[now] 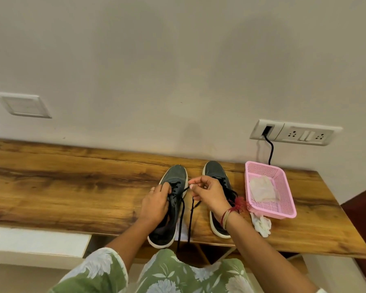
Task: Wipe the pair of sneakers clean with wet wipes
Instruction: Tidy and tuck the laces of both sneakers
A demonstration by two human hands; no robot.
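Note:
Two dark grey sneakers with white soles stand side by side on the wooden table (72, 182), toes toward the wall. My left hand (155, 203) grips the left sneaker (173, 176) over its lacing area. My right hand (207, 193) is raised between the shoes and pinches the black lace (191, 216) of the left sneaker, whose ends hang down over the table's front edge. The right sneaker (215, 170) is partly hidden behind my right hand and wrist. A white wipe (183, 229) lies flat between the shoes near the front edge.
A pink plastic basket (283, 199) with used wipes (262, 190) inside stands right of the shoes. A crumpled white wipe (261, 224) lies in front of it. A wall socket (294, 133) with a black cable sits behind the basket.

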